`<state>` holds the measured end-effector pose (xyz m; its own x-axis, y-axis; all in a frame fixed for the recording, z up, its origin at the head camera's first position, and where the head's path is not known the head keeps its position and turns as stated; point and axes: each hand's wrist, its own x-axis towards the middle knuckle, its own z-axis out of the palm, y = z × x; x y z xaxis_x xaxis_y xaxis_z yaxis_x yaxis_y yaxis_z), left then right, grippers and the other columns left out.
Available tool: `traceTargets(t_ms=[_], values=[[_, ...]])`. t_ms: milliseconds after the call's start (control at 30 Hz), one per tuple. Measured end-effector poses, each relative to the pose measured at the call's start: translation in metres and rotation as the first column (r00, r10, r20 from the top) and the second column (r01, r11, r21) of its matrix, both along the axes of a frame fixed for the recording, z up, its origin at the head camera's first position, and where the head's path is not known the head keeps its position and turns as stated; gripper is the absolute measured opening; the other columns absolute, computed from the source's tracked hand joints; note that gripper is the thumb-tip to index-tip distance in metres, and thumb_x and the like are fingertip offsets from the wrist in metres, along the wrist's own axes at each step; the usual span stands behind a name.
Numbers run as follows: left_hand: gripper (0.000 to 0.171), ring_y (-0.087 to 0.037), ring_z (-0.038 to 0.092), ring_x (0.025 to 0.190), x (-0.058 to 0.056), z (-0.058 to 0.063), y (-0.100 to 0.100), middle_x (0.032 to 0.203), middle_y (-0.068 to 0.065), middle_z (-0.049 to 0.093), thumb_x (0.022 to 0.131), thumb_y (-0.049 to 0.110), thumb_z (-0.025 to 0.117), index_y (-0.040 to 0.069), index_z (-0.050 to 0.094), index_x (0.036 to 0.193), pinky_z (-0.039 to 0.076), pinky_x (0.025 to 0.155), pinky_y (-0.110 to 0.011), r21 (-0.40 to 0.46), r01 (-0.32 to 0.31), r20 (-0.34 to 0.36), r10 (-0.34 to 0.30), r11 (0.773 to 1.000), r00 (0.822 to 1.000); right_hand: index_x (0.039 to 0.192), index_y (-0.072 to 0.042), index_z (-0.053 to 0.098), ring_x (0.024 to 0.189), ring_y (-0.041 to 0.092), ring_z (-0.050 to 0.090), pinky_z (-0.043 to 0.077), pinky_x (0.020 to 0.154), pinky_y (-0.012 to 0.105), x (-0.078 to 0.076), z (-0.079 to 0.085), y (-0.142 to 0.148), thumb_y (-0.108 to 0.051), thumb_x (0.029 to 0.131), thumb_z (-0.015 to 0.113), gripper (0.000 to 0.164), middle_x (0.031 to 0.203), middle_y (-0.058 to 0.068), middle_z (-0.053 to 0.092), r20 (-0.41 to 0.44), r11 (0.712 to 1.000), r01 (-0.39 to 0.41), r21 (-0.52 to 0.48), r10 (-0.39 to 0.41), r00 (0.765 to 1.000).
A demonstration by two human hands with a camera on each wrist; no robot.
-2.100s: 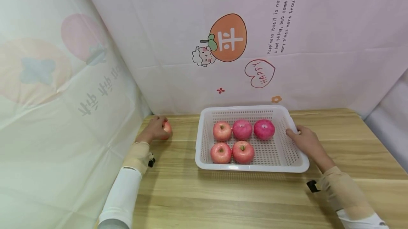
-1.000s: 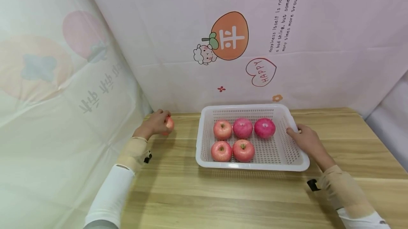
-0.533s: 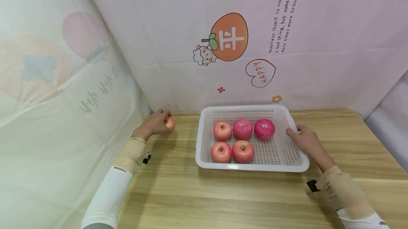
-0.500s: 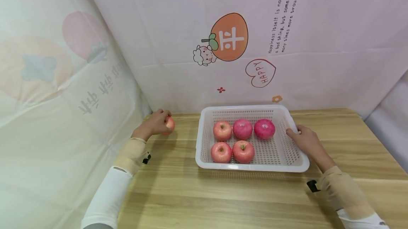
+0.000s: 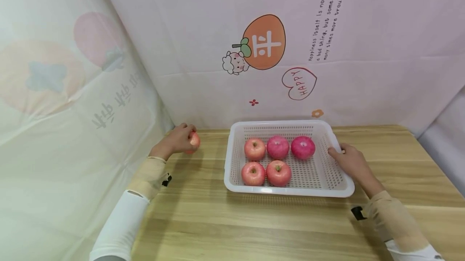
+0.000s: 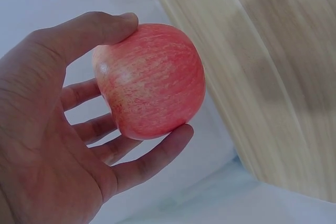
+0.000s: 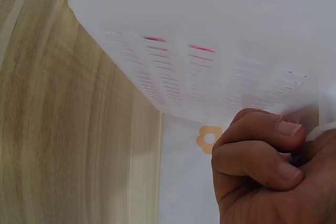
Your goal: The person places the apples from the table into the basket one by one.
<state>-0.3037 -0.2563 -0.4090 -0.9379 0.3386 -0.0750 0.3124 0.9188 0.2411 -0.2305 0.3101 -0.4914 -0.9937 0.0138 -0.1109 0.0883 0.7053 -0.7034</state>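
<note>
At the table's back left corner, my left hand [image 5: 178, 139] grips a red and yellow apple [image 5: 195, 142], thumb on one side and fingers on the other. The left wrist view shows this apple [image 6: 152, 80] held out at the fingertips, with a gap between it and the palm. My right hand [image 5: 353, 164] holds the right rim of a white plastic basket [image 5: 287, 191], thumb over the edge. In the right wrist view, its fingers curl beneath that rim, beside the slotted wall. Several apples stand in the basket, paler ones such as the front apple [image 5: 278, 173] and a deep pink apple [image 5: 303, 148].
The basket stands on a wooden table [image 5: 225, 228]. A printed white cloth [image 5: 203, 91] hangs along the table's back edge, and a pale cloth [image 5: 54, 152] hangs on the left, close to my left arm. Inside the basket, the right front part shows bare slotted floor.
My left hand has raised the apple a little and shifted it slightly right and back, while the left forearm swung left. The right hand and the basket stay in place.
</note>
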Motion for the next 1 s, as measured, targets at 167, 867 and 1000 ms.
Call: traceTargets(t_ms=[167, 867, 1000], values=[[0.068, -0.038, 0.060, 0.114, 0.001, 0.006, 0.004, 0.136, -0.023, 0.057, 0.085, 0.029, 0.076, 0.003, 0.055, 0.145, 0.055, 0.094, -0.055, -0.006, 0.001, -0.001, -0.001, 1.000, 1.000, 0.149, 0.022, 0.037, 0.091, 0.032, 0.073, 0.063, 0.069, 0.038, 0.000, -0.002, 0.002, -0.046, 0.112, 0.042, 0.078, 0.132, 0.046, 0.057, -0.003, 1.000, -0.002, 0.004, 0.002, 1.000], [0.064, -0.034, 0.059, 0.112, 0.011, 0.023, 0.020, 0.135, -0.019, 0.059, 0.084, 0.031, 0.076, 0.006, 0.059, 0.141, 0.056, 0.086, -0.049, -0.046, 0.038, -0.037, -0.040, 0.998, 0.999, 0.148, 0.022, 0.038, 0.091, 0.033, 0.073, 0.063, 0.068, 0.039, 0.000, -0.002, 0.002, -0.046, 0.112, 0.043, 0.077, 0.130, 0.045, 0.058, -0.008, 1.000, -0.004, 0.007, 0.004, 1.000], [0.065, -0.034, 0.059, 0.112, 0.011, 0.024, 0.021, 0.135, -0.020, 0.059, 0.084, 0.030, 0.077, 0.006, 0.058, 0.142, 0.057, 0.085, -0.049, -0.044, 0.044, -0.027, -0.045, 0.998, 0.999, 0.149, 0.022, 0.038, 0.092, 0.033, 0.073, 0.063, 0.069, 0.039, 0.000, -0.001, 0.001, -0.046, 0.112, 0.043, 0.078, 0.132, 0.045, 0.057, -0.004, 1.000, -0.003, 0.001, 0.003, 1.000]])
